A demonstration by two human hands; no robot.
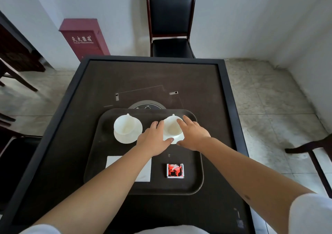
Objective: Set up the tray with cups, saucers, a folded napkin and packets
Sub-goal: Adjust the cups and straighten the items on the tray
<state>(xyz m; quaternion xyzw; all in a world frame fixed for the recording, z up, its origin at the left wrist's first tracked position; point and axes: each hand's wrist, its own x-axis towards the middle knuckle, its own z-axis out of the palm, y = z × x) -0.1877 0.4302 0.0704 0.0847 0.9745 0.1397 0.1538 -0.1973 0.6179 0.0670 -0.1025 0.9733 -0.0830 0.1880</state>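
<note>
A dark tray [93, 169] sits on a dark square table [71, 108], toward its near side. Two white cups stand on white saucers along the tray's far edge. The left cup [124, 125] sits upright on the left saucer [128, 137], its handle pointing far, untouched by either hand. The right cup [172, 126] stands on the right saucer [177, 138], handle also pointing far.

Both hands work at the right set. The left hand [152, 140] reaches in from the left with fingers nearly straight; its fingertips lie against the left side of the cup and its thumb presses on the near-left rim of the saucer. The right hand [193, 134] comes from the right with fingers spread and fairly straight, fingertips touching the cup's far-right rim, thumb near the saucer's near edge. Neither hand curls round anything.

A white folded napkin [145, 170] lies flat on the tray's near-left part, partly hidden under the left forearm. A red packet [174, 170] lies flat on the near-right part, well apart from the cups.

Beyond the table stands a black-cushioned chair [169, 23] against a white wall, with a red box [83, 37] on the floor to its left.
</note>
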